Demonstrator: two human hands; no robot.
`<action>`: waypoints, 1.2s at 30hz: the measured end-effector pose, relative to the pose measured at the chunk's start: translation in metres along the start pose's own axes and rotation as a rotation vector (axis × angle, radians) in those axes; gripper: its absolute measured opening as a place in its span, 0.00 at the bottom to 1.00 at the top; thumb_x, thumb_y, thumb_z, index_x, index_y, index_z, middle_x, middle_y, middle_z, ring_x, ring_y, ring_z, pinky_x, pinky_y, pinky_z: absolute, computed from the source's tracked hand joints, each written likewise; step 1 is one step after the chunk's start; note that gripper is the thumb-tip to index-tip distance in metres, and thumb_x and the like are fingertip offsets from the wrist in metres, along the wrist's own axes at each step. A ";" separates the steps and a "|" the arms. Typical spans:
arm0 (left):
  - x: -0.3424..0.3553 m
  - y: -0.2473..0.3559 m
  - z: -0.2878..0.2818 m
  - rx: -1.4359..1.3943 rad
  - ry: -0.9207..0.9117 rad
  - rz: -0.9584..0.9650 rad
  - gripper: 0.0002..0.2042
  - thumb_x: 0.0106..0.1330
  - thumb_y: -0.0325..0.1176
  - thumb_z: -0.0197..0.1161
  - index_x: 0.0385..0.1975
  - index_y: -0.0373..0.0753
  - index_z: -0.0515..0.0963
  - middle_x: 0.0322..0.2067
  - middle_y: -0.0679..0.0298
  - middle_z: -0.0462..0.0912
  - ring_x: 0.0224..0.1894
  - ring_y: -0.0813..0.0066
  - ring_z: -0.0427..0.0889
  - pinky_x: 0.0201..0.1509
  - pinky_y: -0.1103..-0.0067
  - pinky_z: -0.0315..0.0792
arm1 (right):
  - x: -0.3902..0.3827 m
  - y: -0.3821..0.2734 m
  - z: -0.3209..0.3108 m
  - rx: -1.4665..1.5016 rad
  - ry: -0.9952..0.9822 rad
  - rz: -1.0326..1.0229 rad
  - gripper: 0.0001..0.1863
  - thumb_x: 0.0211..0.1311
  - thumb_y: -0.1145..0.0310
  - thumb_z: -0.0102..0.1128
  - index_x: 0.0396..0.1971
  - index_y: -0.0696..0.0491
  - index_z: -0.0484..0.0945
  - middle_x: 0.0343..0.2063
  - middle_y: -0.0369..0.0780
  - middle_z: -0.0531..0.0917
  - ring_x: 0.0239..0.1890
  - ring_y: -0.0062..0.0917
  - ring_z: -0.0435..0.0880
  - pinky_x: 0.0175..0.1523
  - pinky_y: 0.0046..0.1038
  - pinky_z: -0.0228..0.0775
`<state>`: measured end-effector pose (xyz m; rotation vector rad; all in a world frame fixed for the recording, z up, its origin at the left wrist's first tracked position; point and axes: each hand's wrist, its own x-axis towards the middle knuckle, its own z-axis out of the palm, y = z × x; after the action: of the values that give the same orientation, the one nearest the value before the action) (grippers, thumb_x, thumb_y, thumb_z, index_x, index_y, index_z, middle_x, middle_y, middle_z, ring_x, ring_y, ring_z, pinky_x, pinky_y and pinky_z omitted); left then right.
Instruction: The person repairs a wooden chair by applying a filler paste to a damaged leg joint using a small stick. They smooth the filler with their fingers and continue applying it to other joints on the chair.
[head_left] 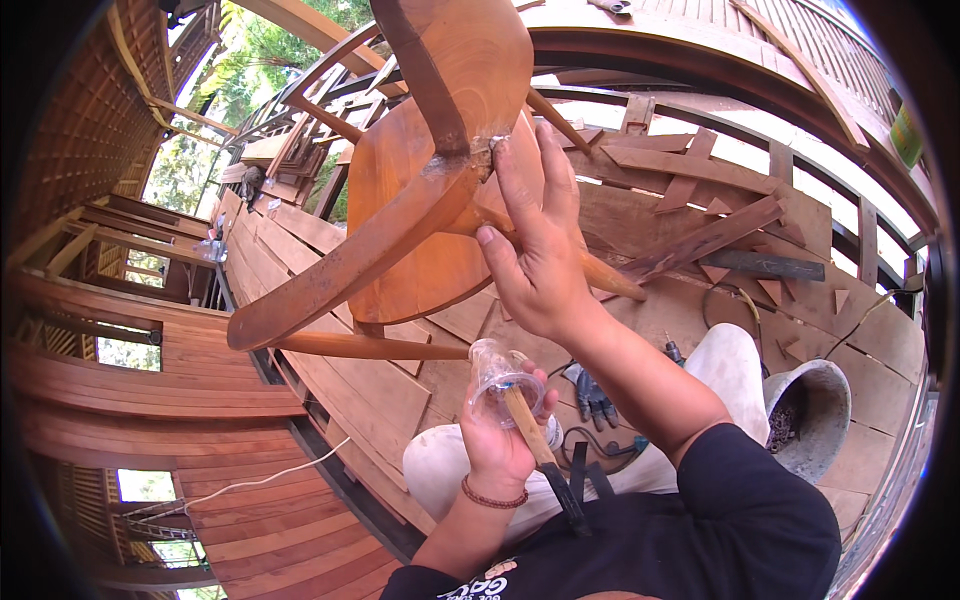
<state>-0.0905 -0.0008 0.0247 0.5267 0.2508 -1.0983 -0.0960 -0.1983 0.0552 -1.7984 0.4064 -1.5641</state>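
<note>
A brown wooden chair (420, 220) is tipped before me, its curved arm and legs toward me. My right hand (545, 240) rests against it, fingers stretched out. The index fingertip touches the joint (482, 150) where the curved wooden pieces meet; a small pale spot shows there. The right thumb lies by a chair spindle. Lower down, my left hand (505, 430) has its fingers wrapped round a clear plastic cup (492, 370). A flat wooden stick (530, 425) with a dark end leans out of the cup toward me. The cup's contents are hard to make out.
Wood offcuts (700, 165) and boards lie on the far right. A grey bucket (815, 420) stands beside my right knee. Near my legs are a dark glove (595, 400) and a cabled tool (625, 450). A pale cord (260, 470) crosses the planks at left.
</note>
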 end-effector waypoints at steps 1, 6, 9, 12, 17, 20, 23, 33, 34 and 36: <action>0.000 0.000 -0.001 0.008 -0.003 0.005 0.21 0.73 0.50 0.49 0.54 0.41 0.74 0.49 0.53 0.81 0.50 0.56 0.83 0.51 0.57 0.81 | 0.000 -0.002 -0.001 -0.030 0.010 -0.004 0.38 0.56 0.74 0.58 0.70 0.51 0.62 0.72 0.57 0.47 0.75 0.54 0.43 0.75 0.49 0.38; 0.002 0.006 -0.010 -0.058 -0.189 -0.045 0.23 0.72 0.45 0.50 0.58 0.34 0.71 0.53 0.51 0.80 0.57 0.53 0.80 0.59 0.53 0.76 | 0.000 -0.006 -0.008 -0.079 0.056 -0.055 0.33 0.54 0.75 0.58 0.65 0.54 0.69 0.70 0.58 0.54 0.73 0.54 0.49 0.74 0.50 0.42; 0.003 0.005 -0.011 -0.039 -0.206 -0.039 0.23 0.72 0.45 0.50 0.59 0.34 0.70 0.54 0.51 0.79 0.57 0.54 0.80 0.60 0.52 0.75 | -0.001 0.000 -0.010 -0.015 0.077 -0.053 0.32 0.55 0.74 0.58 0.64 0.55 0.70 0.69 0.58 0.56 0.72 0.53 0.52 0.73 0.48 0.44; 0.003 0.004 -0.013 -0.034 -0.219 -0.041 0.24 0.71 0.45 0.51 0.60 0.35 0.70 0.54 0.52 0.79 0.57 0.54 0.80 0.60 0.52 0.75 | 0.000 0.004 -0.007 0.104 0.105 0.016 0.32 0.56 0.73 0.59 0.65 0.56 0.68 0.69 0.57 0.57 0.72 0.52 0.52 0.73 0.47 0.45; 0.002 0.004 -0.010 -0.048 -0.187 -0.046 0.24 0.71 0.45 0.51 0.60 0.35 0.69 0.54 0.52 0.79 0.56 0.55 0.81 0.60 0.53 0.76 | 0.002 -0.001 -0.001 0.106 0.048 0.068 0.35 0.58 0.69 0.59 0.68 0.54 0.65 0.71 0.57 0.52 0.73 0.52 0.49 0.74 0.47 0.42; 0.001 0.003 -0.004 -0.016 -0.087 -0.029 0.22 0.72 0.49 0.49 0.56 0.39 0.73 0.51 0.53 0.80 0.52 0.56 0.82 0.54 0.56 0.79 | 0.002 -0.004 0.000 0.051 0.040 0.031 0.35 0.58 0.68 0.58 0.69 0.53 0.64 0.72 0.56 0.49 0.74 0.54 0.46 0.74 0.49 0.40; 0.000 0.002 -0.003 0.013 -0.031 -0.009 0.22 0.73 0.51 0.48 0.54 0.41 0.74 0.49 0.54 0.81 0.50 0.56 0.83 0.52 0.57 0.80 | 0.001 -0.006 0.001 -0.040 0.042 -0.008 0.34 0.61 0.67 0.55 0.70 0.51 0.63 0.72 0.55 0.47 0.74 0.53 0.47 0.74 0.48 0.39; 0.001 0.005 -0.007 -0.037 -0.169 -0.031 0.22 0.72 0.44 0.48 0.59 0.35 0.71 0.52 0.50 0.80 0.55 0.54 0.81 0.57 0.52 0.77 | -0.004 -0.011 -0.005 -0.130 0.084 -0.087 0.31 0.60 0.69 0.55 0.66 0.53 0.69 0.71 0.56 0.52 0.73 0.55 0.48 0.74 0.49 0.39; 0.001 0.004 -0.006 -0.020 -0.127 -0.023 0.22 0.73 0.46 0.48 0.57 0.36 0.72 0.51 0.51 0.81 0.53 0.54 0.82 0.56 0.54 0.78 | -0.003 -0.011 -0.008 -0.106 0.098 -0.081 0.30 0.60 0.69 0.55 0.65 0.54 0.69 0.71 0.56 0.53 0.73 0.55 0.48 0.74 0.49 0.39; -0.001 0.002 -0.002 0.016 -0.042 -0.005 0.23 0.73 0.51 0.48 0.54 0.39 0.74 0.49 0.53 0.82 0.50 0.56 0.83 0.52 0.56 0.80 | -0.001 -0.009 -0.008 -0.073 0.114 -0.058 0.30 0.60 0.69 0.55 0.65 0.54 0.70 0.71 0.56 0.53 0.73 0.54 0.48 0.74 0.49 0.39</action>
<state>-0.0890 0.0017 0.0241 0.5163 0.2066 -1.1155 -0.1053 -0.1941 0.0610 -1.7955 0.4750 -1.7181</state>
